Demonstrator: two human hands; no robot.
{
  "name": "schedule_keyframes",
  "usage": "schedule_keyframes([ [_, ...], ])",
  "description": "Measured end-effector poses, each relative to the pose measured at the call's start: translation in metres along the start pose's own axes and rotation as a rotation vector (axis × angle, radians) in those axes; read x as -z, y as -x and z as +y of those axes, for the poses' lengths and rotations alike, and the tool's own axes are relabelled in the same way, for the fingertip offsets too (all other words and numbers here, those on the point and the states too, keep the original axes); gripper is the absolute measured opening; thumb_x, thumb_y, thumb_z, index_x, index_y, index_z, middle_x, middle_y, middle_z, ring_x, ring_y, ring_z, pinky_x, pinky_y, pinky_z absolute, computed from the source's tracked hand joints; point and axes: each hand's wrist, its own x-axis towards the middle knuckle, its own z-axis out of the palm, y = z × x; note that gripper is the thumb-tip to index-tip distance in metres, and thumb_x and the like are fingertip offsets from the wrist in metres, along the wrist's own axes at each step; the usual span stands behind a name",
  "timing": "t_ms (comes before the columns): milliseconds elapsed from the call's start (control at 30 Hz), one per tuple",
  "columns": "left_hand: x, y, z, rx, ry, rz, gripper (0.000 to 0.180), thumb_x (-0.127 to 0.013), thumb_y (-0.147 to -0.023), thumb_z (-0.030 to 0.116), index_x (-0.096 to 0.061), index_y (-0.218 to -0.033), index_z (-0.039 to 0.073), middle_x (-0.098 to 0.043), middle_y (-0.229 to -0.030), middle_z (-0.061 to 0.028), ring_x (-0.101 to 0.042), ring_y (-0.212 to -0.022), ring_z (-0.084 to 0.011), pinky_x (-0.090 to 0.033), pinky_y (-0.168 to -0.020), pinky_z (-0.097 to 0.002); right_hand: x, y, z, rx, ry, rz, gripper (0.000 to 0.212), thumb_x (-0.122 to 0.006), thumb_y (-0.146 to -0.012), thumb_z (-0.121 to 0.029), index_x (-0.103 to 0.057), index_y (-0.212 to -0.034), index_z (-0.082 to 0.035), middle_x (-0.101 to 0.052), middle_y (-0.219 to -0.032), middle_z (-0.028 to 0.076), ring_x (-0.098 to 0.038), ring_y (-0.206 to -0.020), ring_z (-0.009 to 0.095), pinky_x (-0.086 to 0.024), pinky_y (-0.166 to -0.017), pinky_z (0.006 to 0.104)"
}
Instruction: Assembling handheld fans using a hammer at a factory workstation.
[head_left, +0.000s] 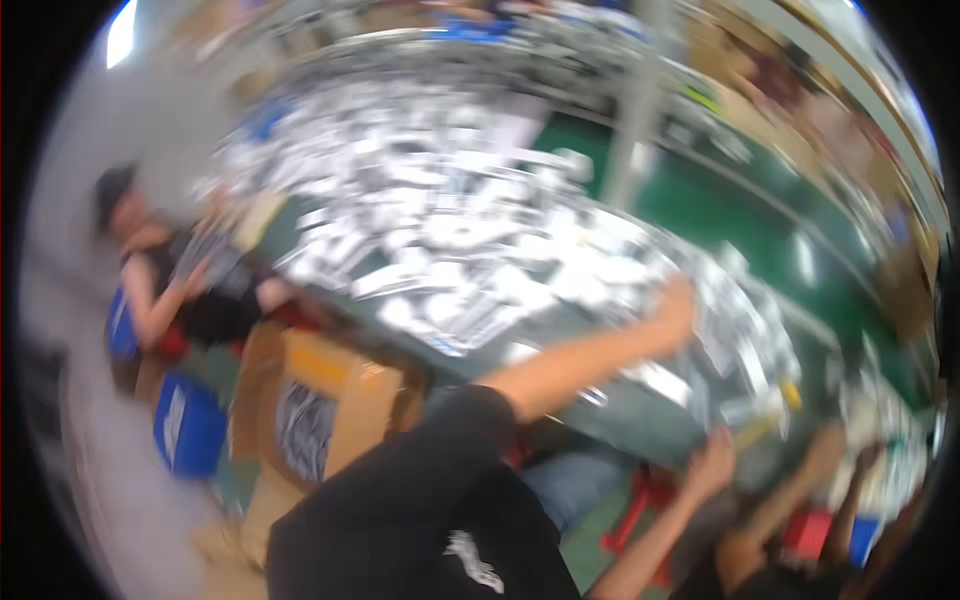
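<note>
My left arm, in a black short sleeve, stretches out over a green work table (615, 425). At its end my left hand (678, 312) is over the right part of a large heap of white and silvery small parts (470, 215). Motion blur smears its fingers, so whether they hold a part cannot be made out. Closer to the table's near edge, my right hand (710, 462) is closed like a fist. A thin yellow strip (757, 432) shows just beyond it; blur hides whether the hand grips it. One pale flat part (662, 383) lies between my hands.
At left, a seated person (180, 265) holds grey pieces. An open cardboard box (350, 405) with dark grey contents and a blue bin (188, 425) stand below. A pale post (638, 105) rises beyond the heap. Another person's arm (785, 495) reaches in at right. A red stool (640, 515) is below.
</note>
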Motion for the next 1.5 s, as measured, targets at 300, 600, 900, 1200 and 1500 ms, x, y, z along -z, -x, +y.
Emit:
schedule_keyframes([
  [300, 0.102, 0.018, 0.046, -0.068, 0.201, -0.088, 0.021, -0.07, -0.083, 0.014, -0.082, -0.099, 0.008, -0.074, -0.107, -0.0129, -0.054, -0.13, -0.0338, -0.029, -0.119, -0.0527, 0.037, -0.016, 0.044, 0.031, -0.04, 0.015, 0.036, -0.064, -0.107, -0.027, -0.067, -0.132, -0.002, -0.069, -0.096, 0.006, -0.044, -0.048, 0.006, -0.031, -0.04, 0.023],
  [600, 0.128, 0.006, 0.007, -0.148, 0.436, 0.142, 0.014, -0.066, -0.082, 0.013, -0.074, -0.08, 0.002, -0.069, -0.08, -0.0236, -0.069, -0.086, -0.0391, -0.051, -0.081, -0.0571, 0.052, -0.025, 0.052, 0.403, 0.331, -0.013, 0.03, -0.064, -0.099, -0.014, -0.074, -0.126, -0.005, -0.073, -0.11, 0.004, -0.064, -0.086, 0.019, -0.054, -0.073, 0.0331],
  [900, 0.174, 0.02, -0.044, -0.461, 0.544, 0.118, 0.014, -0.081, -0.08, 0.023, -0.084, -0.079, 0.01, -0.075, -0.109, -0.0084, -0.061, -0.117, -0.0345, -0.044, -0.108, -0.0501, 0.024, 0.004, 0.008, -0.017, -0.147, 0.042, 0.025, -0.069, -0.104, -0.018, -0.072, -0.12, 0.0, -0.069, -0.087, 0.004, -0.053, -0.051, 0.007, -0.039, -0.041, 0.0233],
  [1200, 0.12, 0.045, 0.008, -0.406, 0.172, -0.154, 0.022, -0.075, -0.082, 0.019, -0.084, -0.099, 0.01, -0.065, -0.133, -0.0158, -0.04, -0.15, -0.0367, -0.012, -0.129, -0.059, 0.022, 0.007, 0.005, -0.031, -0.204, 0.016, 0.026, -0.069, -0.104, -0.017, -0.071, -0.122, 0.0, -0.069, -0.087, 0.005, -0.053, -0.051, 0.007, -0.038, -0.041, 0.0233],
  [1500, 0.269, 0.145, -0.085, -0.28, 1.037, -0.501, 0.023, -0.06, -0.104, 0.022, -0.07, -0.107, 0.002, -0.07, -0.091, -0.0225, -0.068, -0.088, -0.0428, -0.053, -0.077, -0.0471, -0.002, 0.084, -0.036, -0.098, -0.195, -0.202, 0.044, -0.068, -0.107, -0.028, -0.063, -0.14, 0.0, -0.067, -0.084, 0.001, -0.056, -0.05, 0.007, -0.043, -0.043, 0.0238],
])
